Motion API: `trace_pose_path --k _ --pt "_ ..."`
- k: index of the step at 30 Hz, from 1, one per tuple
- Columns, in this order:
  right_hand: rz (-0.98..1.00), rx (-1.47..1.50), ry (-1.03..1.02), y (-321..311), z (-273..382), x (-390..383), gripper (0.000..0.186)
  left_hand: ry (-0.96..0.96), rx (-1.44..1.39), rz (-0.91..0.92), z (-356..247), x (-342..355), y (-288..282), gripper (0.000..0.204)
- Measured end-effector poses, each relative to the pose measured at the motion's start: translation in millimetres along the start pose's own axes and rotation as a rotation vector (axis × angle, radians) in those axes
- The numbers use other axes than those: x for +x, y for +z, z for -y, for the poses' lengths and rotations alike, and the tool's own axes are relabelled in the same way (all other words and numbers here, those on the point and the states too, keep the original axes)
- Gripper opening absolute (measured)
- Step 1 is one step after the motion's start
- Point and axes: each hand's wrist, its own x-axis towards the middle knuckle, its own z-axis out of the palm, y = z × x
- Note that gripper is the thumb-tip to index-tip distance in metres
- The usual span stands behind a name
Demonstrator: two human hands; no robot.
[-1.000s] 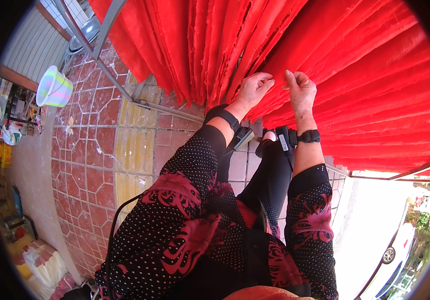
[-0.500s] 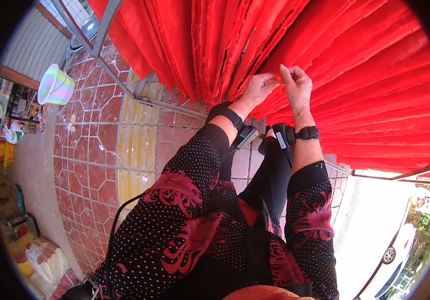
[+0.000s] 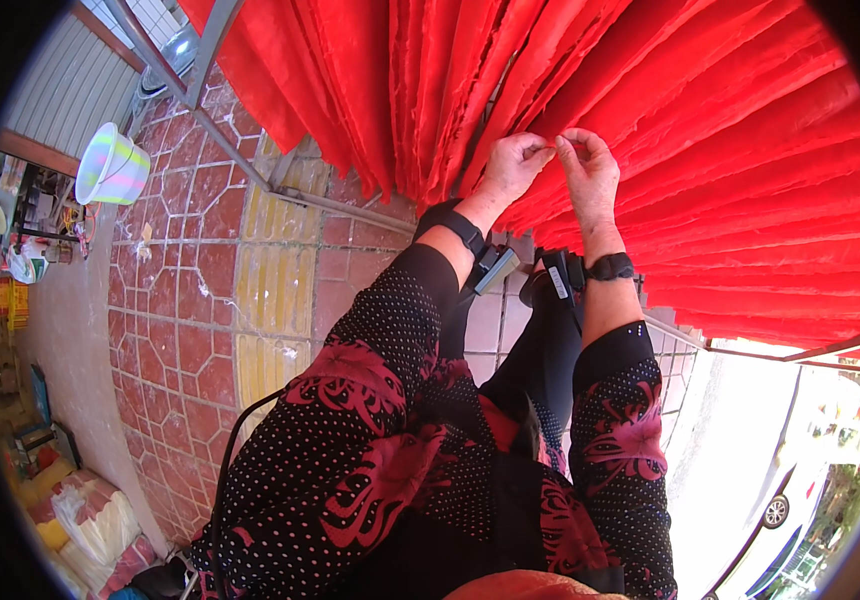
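Note:
My left hand (image 3: 515, 165) and my right hand (image 3: 590, 175) are raised close together in front of many red cloth sheets (image 3: 730, 160) hanging in dense folds with frayed edges. Both hands are pinched, their fingertips almost meeting; what lies between them is too small to make out, possibly a thin red bit. Black straps with small devices are round both wrists.
A metal rack (image 3: 220, 140) frames the cloth. On the left are red tiles (image 3: 175, 340) with a yellow strip (image 3: 270, 280), a pastel bucket (image 3: 112, 170), shelves of goods (image 3: 20, 240) and bags (image 3: 95, 520). A white car (image 3: 785, 520) shows at lower right, beyond the bright pavement.
My left hand has moved slightly up, and my right hand rose and shifted a little left, so the fingertips are closer together. The cloth looks much the same.

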Motion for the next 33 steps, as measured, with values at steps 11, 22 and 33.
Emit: trace_pose_path --k 11,22,33 --pt "0.008 -0.131 0.039 9 -16 0 0.023 0.14 -0.011 0.025 -2 1 -4 0.009" --pt "0.055 -0.222 0.004 3 -15 1 0.02 -0.031 -0.318 0.086 6 4 -3 0.008" --pt "0.068 -0.147 0.058 6 -20 -2 0.021 -0.15 -0.393 0.036 -7 3 -9 0.012"
